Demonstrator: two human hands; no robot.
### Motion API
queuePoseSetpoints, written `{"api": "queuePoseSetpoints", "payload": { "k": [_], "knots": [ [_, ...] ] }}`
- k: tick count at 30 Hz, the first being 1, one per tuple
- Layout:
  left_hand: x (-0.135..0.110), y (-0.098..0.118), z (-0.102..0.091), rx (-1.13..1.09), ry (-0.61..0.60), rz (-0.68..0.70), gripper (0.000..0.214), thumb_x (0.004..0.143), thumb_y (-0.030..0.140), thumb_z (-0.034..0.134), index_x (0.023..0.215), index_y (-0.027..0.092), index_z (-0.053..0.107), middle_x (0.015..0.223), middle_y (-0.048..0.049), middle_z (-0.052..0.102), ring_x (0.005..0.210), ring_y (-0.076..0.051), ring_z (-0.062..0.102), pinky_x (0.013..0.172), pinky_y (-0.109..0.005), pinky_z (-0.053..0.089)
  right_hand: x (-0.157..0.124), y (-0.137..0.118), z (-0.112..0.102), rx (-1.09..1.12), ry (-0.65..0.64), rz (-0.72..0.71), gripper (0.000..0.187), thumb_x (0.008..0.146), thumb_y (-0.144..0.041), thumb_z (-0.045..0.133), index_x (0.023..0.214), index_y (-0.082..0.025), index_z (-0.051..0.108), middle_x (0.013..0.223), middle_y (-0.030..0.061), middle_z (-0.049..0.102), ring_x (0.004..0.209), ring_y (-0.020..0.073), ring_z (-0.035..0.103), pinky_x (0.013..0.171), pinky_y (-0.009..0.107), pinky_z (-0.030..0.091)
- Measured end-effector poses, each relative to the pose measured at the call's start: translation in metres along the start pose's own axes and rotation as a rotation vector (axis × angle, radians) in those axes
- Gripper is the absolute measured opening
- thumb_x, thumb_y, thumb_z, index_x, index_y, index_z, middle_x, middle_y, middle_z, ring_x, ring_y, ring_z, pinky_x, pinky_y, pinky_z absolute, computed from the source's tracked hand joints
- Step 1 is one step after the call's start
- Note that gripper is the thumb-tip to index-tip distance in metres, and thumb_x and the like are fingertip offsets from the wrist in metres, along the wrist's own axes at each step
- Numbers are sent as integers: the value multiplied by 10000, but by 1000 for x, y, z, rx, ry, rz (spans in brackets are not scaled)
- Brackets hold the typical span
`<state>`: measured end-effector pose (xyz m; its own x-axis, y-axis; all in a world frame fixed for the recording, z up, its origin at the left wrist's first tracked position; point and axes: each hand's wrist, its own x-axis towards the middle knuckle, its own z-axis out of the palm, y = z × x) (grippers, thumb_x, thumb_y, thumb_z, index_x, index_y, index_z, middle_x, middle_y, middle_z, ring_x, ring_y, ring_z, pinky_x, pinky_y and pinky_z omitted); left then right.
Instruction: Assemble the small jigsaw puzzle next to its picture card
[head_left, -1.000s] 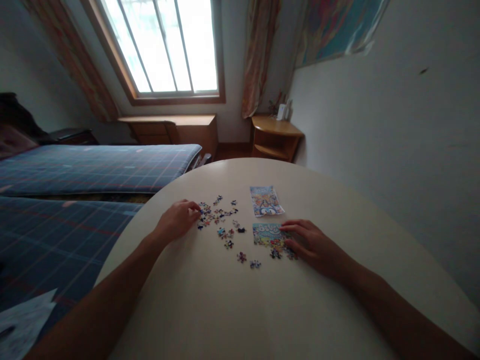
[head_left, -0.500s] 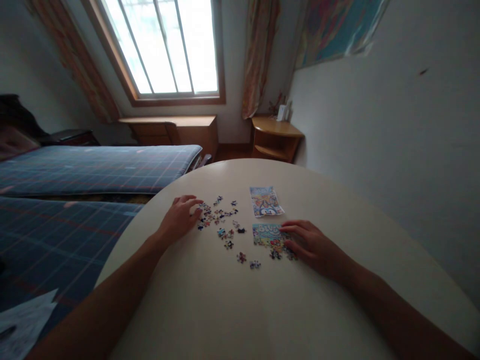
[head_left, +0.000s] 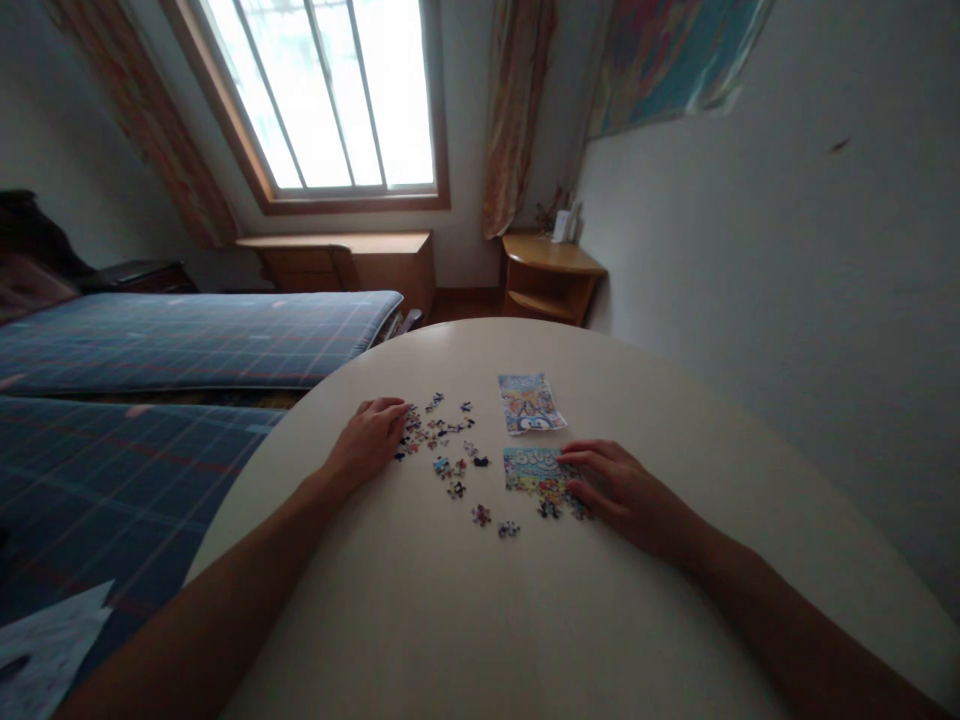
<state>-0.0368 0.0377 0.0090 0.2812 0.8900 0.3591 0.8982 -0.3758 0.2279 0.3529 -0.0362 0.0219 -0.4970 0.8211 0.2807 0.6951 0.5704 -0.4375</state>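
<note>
At the left edge of a loose pile of jigsaw puzzle pieces (head_left: 433,432) is my left hand (head_left: 369,437), its fingers bent and drawn together. Whatever lies between those fingertips is too small to make out. My right hand (head_left: 619,490) lies with fingers stretched out over the right side of a partly assembled jigsaw puzzle (head_left: 531,466), covering some of it. The puzzle's finished top strip is light blue with lettering, and its lower edge is uneven. Just beyond it lies a picture sheet (head_left: 531,404) with a penguin-like figure. Single puzzle pieces (head_left: 481,515) are scattered nearer to me.
Everything lies on a round cream table (head_left: 420,610). A bed with a blue plaid mattress (head_left: 187,335) stands to the left, with papers (head_left: 56,640) at its near end. A white wall (head_left: 787,330) runs along the right. A corner shelf (head_left: 553,255) stands beyond the table.
My left hand's fingers have closed together and shifted slightly at the edge of the pile. The right hand stays in place on the puzzle.
</note>
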Motion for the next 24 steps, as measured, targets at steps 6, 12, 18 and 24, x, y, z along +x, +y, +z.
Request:
{"api": "queuePoseSetpoints", "payload": {
  "k": [6,12,18,24],
  "knots": [
    [2,-1,2,-26,11,12,353,945,277,444,1150,218,725,1213,-90,662,1116,-284,563,1012,-443,470,0,0,1,-4,6,8,273,943,-350,537,1170,-233,636,1219,113,647,1151,270,579,1001,482,473],
    [2,-5,4,-41,-3,32,334,941,291,463,1145,263,726,1215,-71,656,1104,-267,574,1009,-429,468,0,0,0,-4,6,15,271,944,-355,536,1164,-233,637,1226,117,643,1157,273,576,1001,486,471],
    [2,-4,3,-43,0,-15,370,955,322,446,1249,228,651,1233,-82,645,1141,-276,554,1027,-435,452,-1,1,1,-6,-6,10,279,950,-349,532,1183,-228,626,1237,118,635,1165,268,569,1010,480,466],
    [4,-3,1,-55,9,-63,279,918,376,514,1016,208,714,1133,-86,671,1086,-284,573,1018,-443,449,0,-2,-1,1,-1,15,273,943,-342,536,1166,-219,636,1220,127,646,1147,276,583,994,497,476]
  ]
}}
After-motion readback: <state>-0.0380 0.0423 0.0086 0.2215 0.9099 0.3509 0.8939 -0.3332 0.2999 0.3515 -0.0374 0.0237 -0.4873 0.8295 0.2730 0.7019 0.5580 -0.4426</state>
